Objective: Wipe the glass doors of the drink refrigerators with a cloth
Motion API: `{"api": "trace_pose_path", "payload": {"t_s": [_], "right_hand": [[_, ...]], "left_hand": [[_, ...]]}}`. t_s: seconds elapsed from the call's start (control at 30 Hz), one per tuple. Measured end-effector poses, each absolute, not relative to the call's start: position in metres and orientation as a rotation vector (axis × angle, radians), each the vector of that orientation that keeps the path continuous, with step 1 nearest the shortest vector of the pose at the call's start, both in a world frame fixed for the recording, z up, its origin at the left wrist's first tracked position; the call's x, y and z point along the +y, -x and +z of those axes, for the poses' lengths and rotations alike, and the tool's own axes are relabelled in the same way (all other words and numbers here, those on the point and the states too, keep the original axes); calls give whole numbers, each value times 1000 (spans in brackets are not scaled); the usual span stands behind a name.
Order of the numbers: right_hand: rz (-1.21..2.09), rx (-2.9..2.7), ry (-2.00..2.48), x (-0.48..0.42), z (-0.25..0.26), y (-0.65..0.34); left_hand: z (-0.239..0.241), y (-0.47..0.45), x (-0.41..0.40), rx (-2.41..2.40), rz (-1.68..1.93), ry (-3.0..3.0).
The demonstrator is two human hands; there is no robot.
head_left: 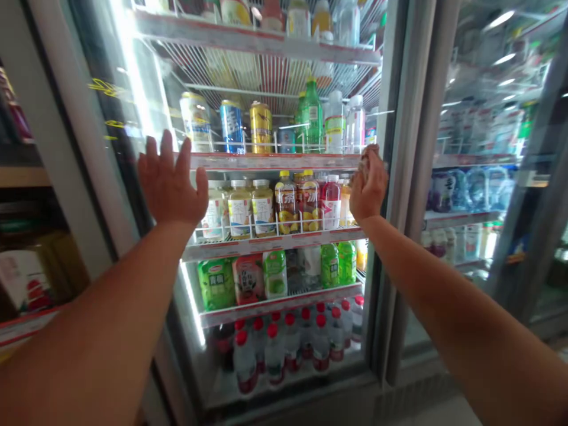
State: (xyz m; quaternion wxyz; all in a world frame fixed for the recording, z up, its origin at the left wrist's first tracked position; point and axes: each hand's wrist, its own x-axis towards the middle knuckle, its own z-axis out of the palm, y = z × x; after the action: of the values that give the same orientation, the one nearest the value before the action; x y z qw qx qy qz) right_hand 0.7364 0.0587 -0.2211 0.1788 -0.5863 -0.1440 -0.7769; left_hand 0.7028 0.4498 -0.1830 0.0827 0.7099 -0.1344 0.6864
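Both arms reach forward to the glass door [261, 163] of a lit drinks fridge. On the door's left side my left hand [173, 183] is open, its fingers spread and pointing up; it looks to lie flat against the glass. Near the right edge of the door my right hand [371, 188] is closed on a crumpled, brownish cloth [369, 158], which shows above the fingers at the pane. Part of the cloth is hidden by the hand. Behind the glass, cans such as a gold can [261, 127] and a green bottle [313, 115] stand on wire shelves.
Lower shelves hold jars [239, 208], juice bottles [286, 202] and green cartons [216, 284]. Several red-capped water bottles [275, 353] stand at the bottom. A metal door frame [412, 177] separates this door from another glass-fronted fridge [479, 130]. Shelves with packages [26, 278] are at left.
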Motion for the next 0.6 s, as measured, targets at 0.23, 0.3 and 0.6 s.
{"api": "trace_pose_path", "payload": {"t_s": [0.23, 0.3, 0.6], "right_hand": [[-2153, -715, 1868, 61, -224, -733], [-2169, -586, 1767, 60, -223, -735], [-2083, -727, 1973, 63, -228, -727]], "left_hand": [[-183, -705, 452, -399, 2042, -2139], [-184, -705, 452, -409, 2048, -2130], [-183, -704, 451, -410, 2040, -2115]]}}
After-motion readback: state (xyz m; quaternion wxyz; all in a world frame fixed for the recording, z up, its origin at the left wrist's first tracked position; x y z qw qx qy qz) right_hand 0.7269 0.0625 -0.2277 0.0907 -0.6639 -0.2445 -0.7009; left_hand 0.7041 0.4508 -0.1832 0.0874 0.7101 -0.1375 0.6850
